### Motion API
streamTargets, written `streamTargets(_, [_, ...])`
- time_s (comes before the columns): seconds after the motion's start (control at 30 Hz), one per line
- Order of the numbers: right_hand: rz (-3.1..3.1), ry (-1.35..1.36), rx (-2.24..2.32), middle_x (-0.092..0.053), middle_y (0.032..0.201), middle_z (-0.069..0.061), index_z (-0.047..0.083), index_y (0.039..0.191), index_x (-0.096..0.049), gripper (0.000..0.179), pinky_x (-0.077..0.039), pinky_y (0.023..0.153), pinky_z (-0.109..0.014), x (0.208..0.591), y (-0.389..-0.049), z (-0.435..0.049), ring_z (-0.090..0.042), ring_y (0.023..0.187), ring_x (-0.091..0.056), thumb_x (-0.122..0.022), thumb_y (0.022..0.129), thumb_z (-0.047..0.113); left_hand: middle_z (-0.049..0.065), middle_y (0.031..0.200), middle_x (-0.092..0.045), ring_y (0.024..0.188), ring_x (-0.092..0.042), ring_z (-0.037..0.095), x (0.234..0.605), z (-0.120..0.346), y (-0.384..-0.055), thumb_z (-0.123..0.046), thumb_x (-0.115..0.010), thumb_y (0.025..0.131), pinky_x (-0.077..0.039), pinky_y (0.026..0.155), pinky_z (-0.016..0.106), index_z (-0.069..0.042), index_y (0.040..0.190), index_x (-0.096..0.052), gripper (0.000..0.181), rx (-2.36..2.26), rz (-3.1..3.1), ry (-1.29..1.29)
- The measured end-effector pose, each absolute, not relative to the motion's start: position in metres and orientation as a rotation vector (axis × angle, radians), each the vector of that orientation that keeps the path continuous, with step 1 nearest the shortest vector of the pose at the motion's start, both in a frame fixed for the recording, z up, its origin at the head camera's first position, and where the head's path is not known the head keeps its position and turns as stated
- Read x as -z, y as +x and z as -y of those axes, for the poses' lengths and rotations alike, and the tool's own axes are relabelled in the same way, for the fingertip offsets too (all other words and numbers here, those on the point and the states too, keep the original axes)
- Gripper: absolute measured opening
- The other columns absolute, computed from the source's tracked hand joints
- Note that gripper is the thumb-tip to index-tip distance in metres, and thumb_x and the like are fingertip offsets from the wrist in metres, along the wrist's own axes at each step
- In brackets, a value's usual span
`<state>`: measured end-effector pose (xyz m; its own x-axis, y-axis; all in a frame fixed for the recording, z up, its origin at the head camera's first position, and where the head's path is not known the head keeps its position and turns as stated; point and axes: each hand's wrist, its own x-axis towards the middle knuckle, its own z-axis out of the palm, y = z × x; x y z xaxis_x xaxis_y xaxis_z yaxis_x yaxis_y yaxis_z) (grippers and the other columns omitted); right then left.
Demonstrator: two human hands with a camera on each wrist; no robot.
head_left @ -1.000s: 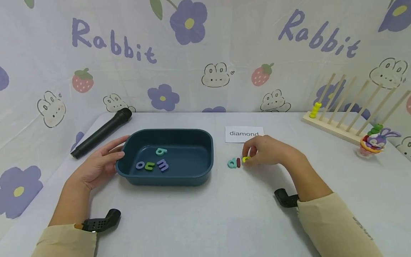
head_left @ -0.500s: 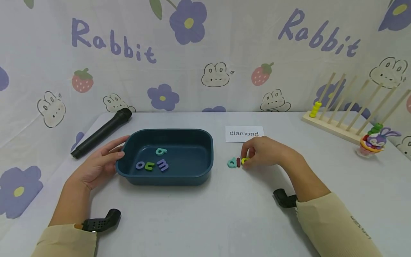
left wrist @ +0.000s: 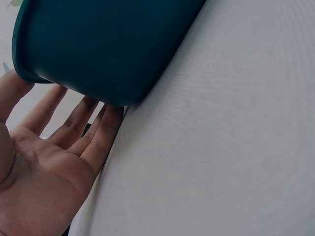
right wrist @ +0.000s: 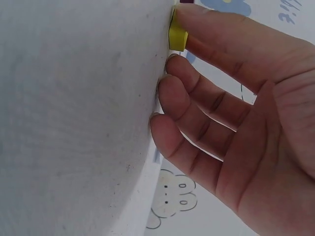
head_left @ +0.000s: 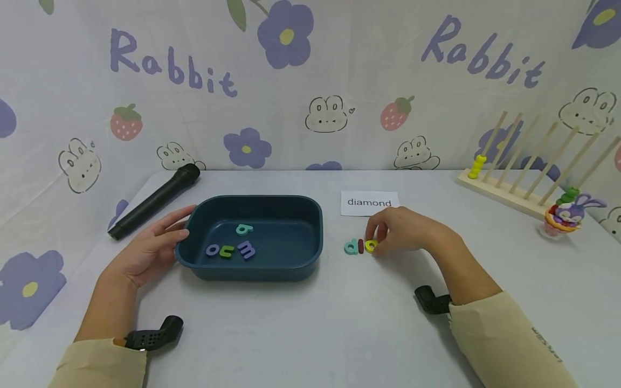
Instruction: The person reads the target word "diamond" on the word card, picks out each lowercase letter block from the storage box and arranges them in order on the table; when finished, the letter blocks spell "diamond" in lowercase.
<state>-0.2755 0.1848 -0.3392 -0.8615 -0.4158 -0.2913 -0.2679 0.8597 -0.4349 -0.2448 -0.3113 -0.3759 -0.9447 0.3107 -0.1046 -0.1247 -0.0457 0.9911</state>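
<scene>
My left hand [head_left: 150, 245] rests against the left end of a dark teal tray [head_left: 262, 274], thumb at the rim. The left wrist view shows its fairly straight fingers [left wrist: 101, 137] along the tray's outer wall. Inside lie a purple letter o [head_left: 212, 250], a green n [head_left: 226, 251], a purple m [head_left: 246, 249] and a turquoise letter [head_left: 244, 229]. My right hand [head_left: 405, 229] pinches a rounded yellow letter [head_left: 371, 246] at the tabletop with thumb and forefinger. Just left of it are a dark red bar-shaped letter [head_left: 360, 246] and a turquoise d [head_left: 351, 247].
Behind the right hand lies a white card [head_left: 368, 202] printed "diamond". A black microphone [head_left: 155, 202] lies at the back left. At the right are a wooden peg rack [head_left: 504, 193] with beads and a small purple rabbit figure [head_left: 565, 215]. A patterned cloth hangs behind.
The right hand has shifted the yellow letter slightly left, closer to the dark red one, and more of the letter shows now. The left hand and tray have stayed in place.
</scene>
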Motion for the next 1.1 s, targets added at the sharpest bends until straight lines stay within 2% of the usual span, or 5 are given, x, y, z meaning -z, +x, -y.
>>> streamTargets(0.2, [-2.657, -0.505, 0.554, -0.065, 0.097, -0.004, 0.021, 0.101, -0.075, 0.017, -0.049, 0.078, -0.035, 0.339, -0.275, -0.184, -0.022, 0.094, -0.059, -0.08, 0.086, 0.019, 0.003, 0.154, -0.036, 0.122, -0.061, 0.011, 0.376, 0.311, -0.246, -0.013, -0.053, 0.107, -0.054, 0.098, 0.024, -0.022, 0.159, -0.04, 0.055, -2.068, -1.938, 0.2])
streamTargets(0.43, [-2.65, -0.514, 0.562, -0.065, 0.096, -0.004, 0.02, 0.101, -0.075, 0.017, -0.049, 0.076, -0.034, 0.34, -0.275, -0.183, -0.022, 0.092, -0.059, -0.081, 0.085, 0.017, 0.008, 0.16, -0.029, 0.123, -0.061, 0.01, 0.377, 0.312, -0.246, -0.014, -0.054, 0.107, -0.054, 0.097, 0.024, -0.023, 0.16, -0.039, 0.055, -2.055, -1.952, 0.19])
streamTargets(0.73, [-2.648, -0.529, 0.558, -0.065, 0.096, -0.004, 0.02, 0.102, -0.075, 0.019, -0.049, 0.076, -0.034, 0.339, -0.276, -0.184, -0.022, 0.092, -0.059, -0.081, 0.084, 0.019, 0.004, 0.155, -0.035, 0.123, -0.06, 0.011, 0.378, 0.312, -0.246, -0.015, -0.054, 0.107, -0.054, 0.097, 0.025, -0.022, 0.16, -0.038, 0.056, -2.052, -1.961, 0.19])
streamTargets(0.93, [-2.624, -0.524, 0.572, -0.067, 0.102, -0.003, 0.021, 0.111, -0.073, 0.028, -0.049, 0.081, -0.036, 0.335, -0.277, -0.19, -0.022, 0.098, -0.059, -0.082, 0.084, 0.026, 0.007, 0.16, -0.029, 0.124, -0.06, 0.01, 0.377, 0.312, -0.246, -0.016, -0.054, 0.107, -0.054, 0.097, 0.024, -0.023, 0.16, -0.038, 0.056, -2.045, -1.97, 0.18])
streamTargets(1.1, [-2.605, -0.517, 0.651, -0.068, 0.11, -0.003, 0.019, 0.12, -0.071, 0.034, -0.051, 0.081, -0.035, 0.332, -0.279, -0.198, -0.022, 0.1, -0.062, -0.076, 0.089, 0.031, 0.009, 0.162, -0.027, 0.123, -0.06, 0.01, 0.377, 0.312, -0.245, -0.016, -0.054, 0.107, -0.054, 0.097, 0.024, -0.023, 0.16, -0.038, 0.056, -2.045, -1.969, 0.18])
